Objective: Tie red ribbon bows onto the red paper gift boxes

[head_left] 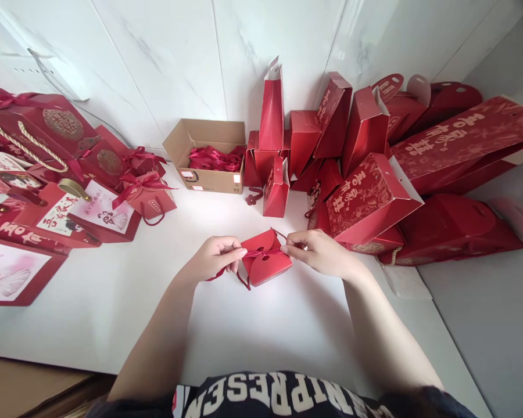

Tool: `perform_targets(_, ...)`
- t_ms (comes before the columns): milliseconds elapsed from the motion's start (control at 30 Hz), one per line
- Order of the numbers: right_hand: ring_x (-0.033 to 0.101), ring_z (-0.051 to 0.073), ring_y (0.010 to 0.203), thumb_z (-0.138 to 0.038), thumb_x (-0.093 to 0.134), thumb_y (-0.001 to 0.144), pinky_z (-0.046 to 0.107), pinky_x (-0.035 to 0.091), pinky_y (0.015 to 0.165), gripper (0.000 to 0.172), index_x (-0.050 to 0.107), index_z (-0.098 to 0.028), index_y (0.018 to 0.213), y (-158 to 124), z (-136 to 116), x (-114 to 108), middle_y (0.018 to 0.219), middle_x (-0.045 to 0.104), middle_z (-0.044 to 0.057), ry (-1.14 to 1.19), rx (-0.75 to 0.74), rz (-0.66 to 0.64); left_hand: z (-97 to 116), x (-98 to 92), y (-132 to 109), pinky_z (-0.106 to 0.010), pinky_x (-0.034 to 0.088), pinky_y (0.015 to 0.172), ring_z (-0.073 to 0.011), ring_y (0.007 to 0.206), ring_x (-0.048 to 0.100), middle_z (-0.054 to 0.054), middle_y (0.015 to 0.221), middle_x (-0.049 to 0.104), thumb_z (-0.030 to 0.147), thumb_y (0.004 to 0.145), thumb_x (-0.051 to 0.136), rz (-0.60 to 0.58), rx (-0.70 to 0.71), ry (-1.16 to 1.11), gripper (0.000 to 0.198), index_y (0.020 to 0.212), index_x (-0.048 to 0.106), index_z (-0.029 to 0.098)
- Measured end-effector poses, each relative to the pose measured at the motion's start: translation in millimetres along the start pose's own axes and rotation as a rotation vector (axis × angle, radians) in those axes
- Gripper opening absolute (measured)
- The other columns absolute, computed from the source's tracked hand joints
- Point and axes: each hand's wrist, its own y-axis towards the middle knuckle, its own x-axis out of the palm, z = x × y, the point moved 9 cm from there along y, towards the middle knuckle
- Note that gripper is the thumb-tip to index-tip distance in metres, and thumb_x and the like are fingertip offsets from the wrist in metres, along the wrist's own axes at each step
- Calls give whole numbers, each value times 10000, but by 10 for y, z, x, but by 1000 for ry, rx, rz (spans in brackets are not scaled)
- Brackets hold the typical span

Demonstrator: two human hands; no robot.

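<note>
A small red gift box (268, 270) lies on the white table between my hands, its rounded top flaps folded over each other. Dark red ribbon (261, 253) runs across the flaps and looks crossed or knotted at the middle. My left hand (220, 254) pinches the ribbon at the box's left side, with a loose tail hanging below the fingers. On the other side, my right hand (311, 251) pinches the ribbon between thumb and forefinger close to the box's right edge. Cord handles stick out at the box's front and back.
Behind stands an open cardboard box (213, 183) of red ribbons (215, 159). Several red boxes (272, 110) crowd the back right, with a large patterned red box (370, 200) near my right arm. Finished-looking gift boxes (152, 194) with bows fill the left side of the table (113, 302).
</note>
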Motion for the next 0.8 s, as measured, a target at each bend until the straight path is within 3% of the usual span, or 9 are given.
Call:
perform_targets(167, 445, 127, 653, -477, 471, 944, 261, 333, 623, 383, 531, -196, 691, 58, 71, 26, 708, 507, -23, 36, -4, -11, -64, 55, 66, -223, 465, 609, -115, 603, 613, -15, 613, 644, 393, 891, 601, -32, 15, -125, 302, 698, 568, 163)
perform_targets(267, 417, 119, 619, -548, 446, 943, 257, 313, 582, 441, 503, -196, 684, 67, 96, 43, 678, 469, -33, 92, 22, -25, -72, 91, 67, -247, 509, 644, -135, 628, 642, -36, 651, 677, 435, 880, 613, -23, 8, -130, 331, 703, 592, 156)
perform_targets(367, 385, 109, 581, -566, 485, 921, 252, 287, 544, 456, 461, -195, 657, 65, 96, 74, 626, 425, -46, 164, 34, -48, -92, 106, 60, -230, 490, 538, -114, 517, 581, -14, 572, 638, 495, 859, 621, 8, -36, -133, 385, 680, 586, 156)
perform_targets(567, 420, 109, 588, -466, 630, 857, 251, 320, 552, 301, 616, -186, 749, 93, 67, 216, 646, 513, -33, 326, -10, -154, -95, 96, 65, -188, 422, 432, -74, 414, 473, 30, 459, 541, 469, 805, 688, 48, -73, -64, 315, 754, 695, 158)
perform_targets(667, 391, 101, 555, -431, 612, 874, 247, 292, 522, 256, 681, -187, 840, 121, 73, 221, 612, 473, -42, 373, -19, -127, -93, 111, 62, -174, 386, 400, -71, 407, 459, 36, 453, 524, 433, 818, 677, 31, -77, -28, 284, 912, 753, 177)
perform_targets(800, 353, 96, 535, -414, 592, 885, 249, 260, 508, 250, 714, -196, 894, 143, 95, 191, 584, 415, -53, 379, -14, -75, -59, 121, 58, -159, 329, 377, -65, 415, 448, 34, 458, 505, 404, 839, 650, 24, -40, 1, 267, 918, 761, 175)
